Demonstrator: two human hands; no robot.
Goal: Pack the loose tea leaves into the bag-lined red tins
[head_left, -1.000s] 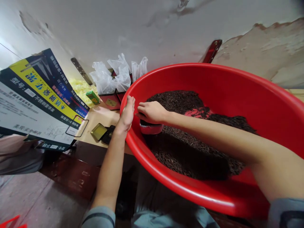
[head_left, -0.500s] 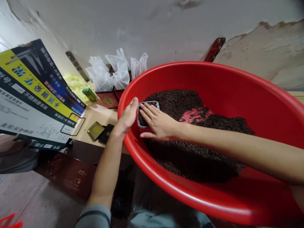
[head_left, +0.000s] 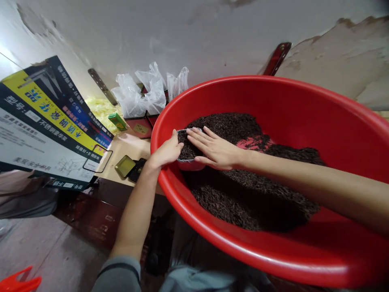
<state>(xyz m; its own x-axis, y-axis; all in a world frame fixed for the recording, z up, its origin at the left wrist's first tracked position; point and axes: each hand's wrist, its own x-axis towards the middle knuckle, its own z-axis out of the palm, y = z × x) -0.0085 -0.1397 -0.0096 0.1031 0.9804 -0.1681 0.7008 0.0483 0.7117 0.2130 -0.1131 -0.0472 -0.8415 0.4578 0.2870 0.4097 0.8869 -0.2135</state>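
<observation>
A small box (head_left: 189, 165) with a plastic liner stands inside the left end of a large red tub (head_left: 243, 259). Dark dried leaves, looking like loose tea (head_left: 186, 149), fill it. My left hand (head_left: 168, 151) reaches over the tub's rim and grips the box's left edge, thumb and fingertips at the liner. Stretched flat, my right hand (head_left: 217, 151) lies across the box's right edge, fingers apart and thumb along the near side. More of the loose dark leaves (head_left: 231, 205) are heaped on the tub floor under my right forearm.
Left of the tub, a wooden board (head_left: 112, 162) carries an open tin lid (head_left: 125, 166), a green packet (head_left: 117, 121) and red boxes with clear plastic bags (head_left: 130, 97). A large printed cardboard piece (head_left: 51, 129) leans at far left. The stained wall (head_left: 212, 44) rises behind.
My left hand has moved from alongside the box onto its left edge. My right hand has shifted right, from over the leaves to the box's right edge, exposing more leaves.
</observation>
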